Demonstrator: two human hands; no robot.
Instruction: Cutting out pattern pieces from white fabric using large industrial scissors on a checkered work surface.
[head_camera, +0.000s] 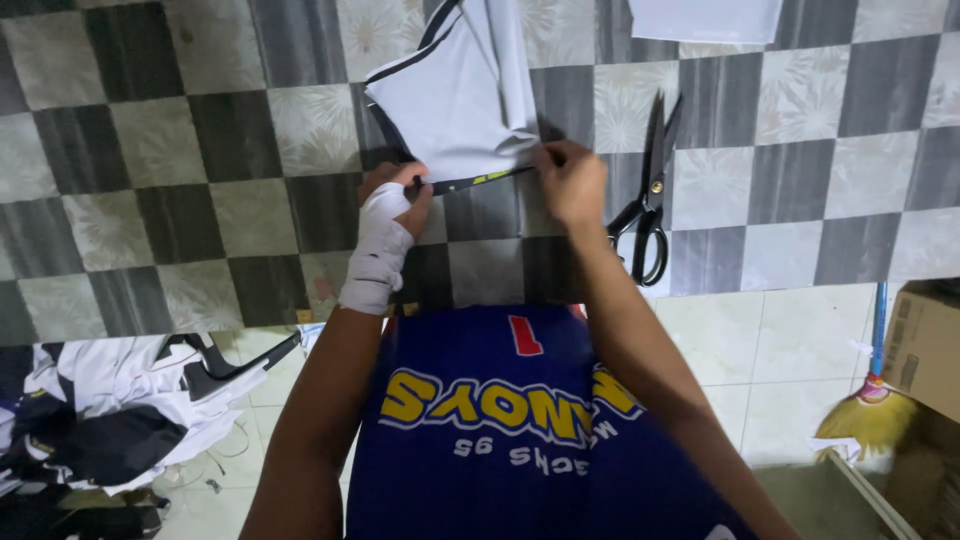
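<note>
A person's bandage-wrapped left hand (392, 205) and bare right hand (568, 182) each pinch the dark-trimmed lower edge of a folded white fabric piece (462, 95), which lies on a grey-and-white checkered table covering (150, 150). Black-handled scissors (648, 195) lie just beside the right hand. A heap of white and black cloth (110, 410) sits on the floor at left.

Both arms reach forward, the elbows low and the forearms coming closer together toward the hands. The left hand (395, 195) is wrapped in white bandage from wrist to knuckles — its fingers (418, 182) are bent and pinched together. The right hand (570, 182) is bare, palm down, fingers curled and pressing.
</note>
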